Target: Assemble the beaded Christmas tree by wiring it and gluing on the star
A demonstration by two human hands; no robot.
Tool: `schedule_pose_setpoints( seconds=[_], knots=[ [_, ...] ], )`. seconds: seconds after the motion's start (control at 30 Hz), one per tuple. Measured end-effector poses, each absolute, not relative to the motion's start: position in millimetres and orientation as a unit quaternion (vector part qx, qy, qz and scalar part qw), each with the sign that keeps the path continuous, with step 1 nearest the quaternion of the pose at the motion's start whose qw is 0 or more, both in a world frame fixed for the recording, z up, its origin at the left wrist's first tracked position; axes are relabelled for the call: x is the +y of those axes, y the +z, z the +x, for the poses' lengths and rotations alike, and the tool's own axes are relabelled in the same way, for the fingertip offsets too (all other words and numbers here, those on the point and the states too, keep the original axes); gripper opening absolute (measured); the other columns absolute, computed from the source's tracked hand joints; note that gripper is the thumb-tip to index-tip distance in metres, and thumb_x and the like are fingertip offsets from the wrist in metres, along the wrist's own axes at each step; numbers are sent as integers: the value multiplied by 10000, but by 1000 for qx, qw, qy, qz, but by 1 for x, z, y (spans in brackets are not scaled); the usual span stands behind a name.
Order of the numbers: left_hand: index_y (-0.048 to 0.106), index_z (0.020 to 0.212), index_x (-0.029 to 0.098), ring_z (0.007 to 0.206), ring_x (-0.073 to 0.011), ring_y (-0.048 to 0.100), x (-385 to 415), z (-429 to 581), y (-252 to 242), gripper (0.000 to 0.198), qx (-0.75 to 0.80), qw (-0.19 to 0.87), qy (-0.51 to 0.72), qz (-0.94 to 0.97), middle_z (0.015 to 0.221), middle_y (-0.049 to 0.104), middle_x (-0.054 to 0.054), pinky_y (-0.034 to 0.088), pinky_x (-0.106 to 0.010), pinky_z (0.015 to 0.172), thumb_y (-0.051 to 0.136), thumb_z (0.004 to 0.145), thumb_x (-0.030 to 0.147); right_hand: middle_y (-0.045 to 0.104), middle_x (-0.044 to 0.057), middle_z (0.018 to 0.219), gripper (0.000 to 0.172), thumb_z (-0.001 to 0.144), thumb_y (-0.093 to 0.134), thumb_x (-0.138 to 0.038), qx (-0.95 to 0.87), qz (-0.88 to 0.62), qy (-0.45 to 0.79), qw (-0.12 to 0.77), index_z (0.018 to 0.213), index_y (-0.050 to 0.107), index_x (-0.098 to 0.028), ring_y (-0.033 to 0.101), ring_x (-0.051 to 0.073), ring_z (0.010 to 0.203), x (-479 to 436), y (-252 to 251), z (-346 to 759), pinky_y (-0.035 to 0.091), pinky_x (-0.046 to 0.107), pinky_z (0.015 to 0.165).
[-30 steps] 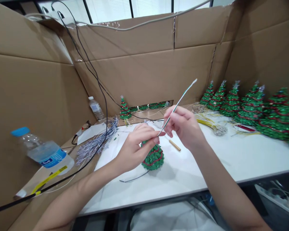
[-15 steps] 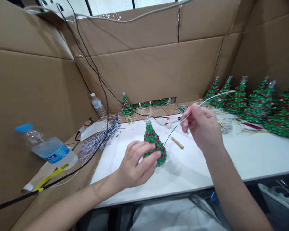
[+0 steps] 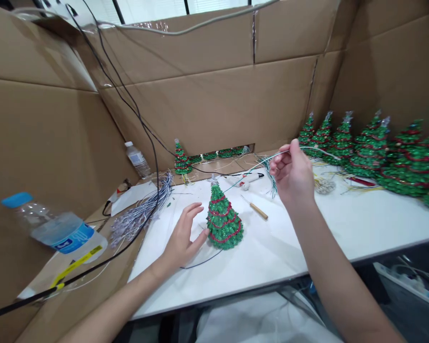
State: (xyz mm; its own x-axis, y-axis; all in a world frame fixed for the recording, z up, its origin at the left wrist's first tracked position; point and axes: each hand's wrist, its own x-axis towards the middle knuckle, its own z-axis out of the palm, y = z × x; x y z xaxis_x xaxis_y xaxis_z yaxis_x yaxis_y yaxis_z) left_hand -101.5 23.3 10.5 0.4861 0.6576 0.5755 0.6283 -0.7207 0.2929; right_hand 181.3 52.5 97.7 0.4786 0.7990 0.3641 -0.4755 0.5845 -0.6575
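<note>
A small green Christmas tree (image 3: 225, 221) with red garland and a clear top stands upright on the white board (image 3: 271, 257). My left hand (image 3: 184, 236) is open at its left side, fingers spread; the thumb tip reaches the tree's edge, and I cannot tell if it touches. In the air to the right, my right hand (image 3: 292, 172) pinches a thin wire (image 3: 321, 150). The wire runs from the upper tree, green there, up to my fingers, and its pale end sticks out to the right. A dark wire (image 3: 203, 262) curves along the board below the tree.
An awl (image 3: 259, 211) with a wooden handle and a white glue gun (image 3: 248, 179) lie behind the tree. Several finished trees (image 3: 364, 147) line the right side. Bundled wires (image 3: 139, 207), a large bottle (image 3: 67, 236) and black cables (image 3: 152, 147) occupy the left. Cardboard walls surround the board.
My left hand has drawn back left from in front of the tree, uncovering it. My right hand has risen slightly, pulling the wire upward. The view has shifted a little to the right.
</note>
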Motion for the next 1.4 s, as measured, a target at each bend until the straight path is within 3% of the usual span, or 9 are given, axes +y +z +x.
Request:
schedule_pose_setpoints(
  seconds=[0.13, 0.27, 0.4, 0.63, 0.77, 0.9, 1.1, 1.23, 1.4],
  knots=[
    [387, 1362, 232, 1285, -283, 503, 27, -101, 8, 422, 387, 97, 322, 858, 1393, 490, -156, 471, -476, 1052, 506, 963, 296, 512, -74, 553, 428, 713, 747, -569, -344, -240, 476, 773, 754, 537, -198, 532, 61, 486, 55, 87, 175, 396, 159, 409],
    [402, 1347, 207, 1236, -279, 537, 26, -98, 9, 409, 364, 87, 307, 875, 1358, 528, -161, 475, -474, 1042, 502, 961, 298, 528, -65, 546, 449, 641, 802, -553, -391, -246, 557, 690, 735, 563, -184, 523, 68, 470, 53, 80, 165, 393, 164, 400],
    [397, 1345, 203, 1215, -283, 557, 26, -98, 9, 414, 372, 71, 299, 876, 1343, 544, -167, 485, -474, 1028, 494, 959, 314, 565, -34, 594, 460, 657, 796, -574, -452, -255, 593, 616, 745, 613, -161, 540, 73, 502, 52, 78, 159, 404, 174, 418],
    [386, 1353, 219, 1307, -267, 466, 21, -98, 9, 404, 353, 33, 360, 863, 1382, 476, -156, 399, -464, 1098, 499, 968, 267, 406, -79, 518, 462, 781, 697, -587, -363, -157, 447, 803, 655, 485, -197, 445, 46, 430, 53, 85, 180, 381, 175, 407],
    [390, 1386, 206, 1234, -281, 514, 21, -102, 7, 458, 286, 40, 426, 857, 1384, 476, -168, 412, -467, 1057, 473, 979, 399, 396, -76, 527, 450, 758, 748, -517, -418, -96, 484, 763, 622, 468, -192, 413, 41, 404, 44, 89, 178, 346, 165, 366],
    [411, 1410, 202, 1114, -281, 594, 25, -107, 4, 503, 228, 47, 437, 869, 1299, 572, -161, 464, -446, 961, 403, 994, 485, 422, -71, 522, 446, 737, 771, -514, -461, -79, 539, 701, 603, 497, -189, 404, 45, 374, 37, 88, 167, 334, 170, 330],
    [460, 1383, 197, 1109, -286, 602, 25, -109, 5, 480, 213, 33, 450, 867, 1263, 610, -160, 469, -455, 947, 409, 993, 470, 398, -81, 552, 398, 768, 765, -466, -399, -30, 521, 754, 642, 498, -200, 342, 19, 382, 48, 84, 185, 299, 143, 334],
    [610, 1239, 182, 985, -255, 640, 22, -105, 5, 411, 219, 157, 482, 834, 1154, 679, -134, 482, -409, 906, 524, 949, 461, 403, -79, 554, 389, 777, 755, -455, -397, -57, 511, 760, 655, 490, -197, 355, 19, 397, 54, 82, 190, 311, 142, 356],
    [686, 1007, 140, 656, -170, 649, 19, -101, 7, 412, 254, 297, 485, 783, 839, 719, -87, 491, -274, 588, 458, 977, 481, 462, -57, 541, 447, 750, 743, -552, -480, -130, 509, 702, 632, 518, -183, 432, 50, 383, 48, 78, 166, 359, 186, 353]
  ],
)
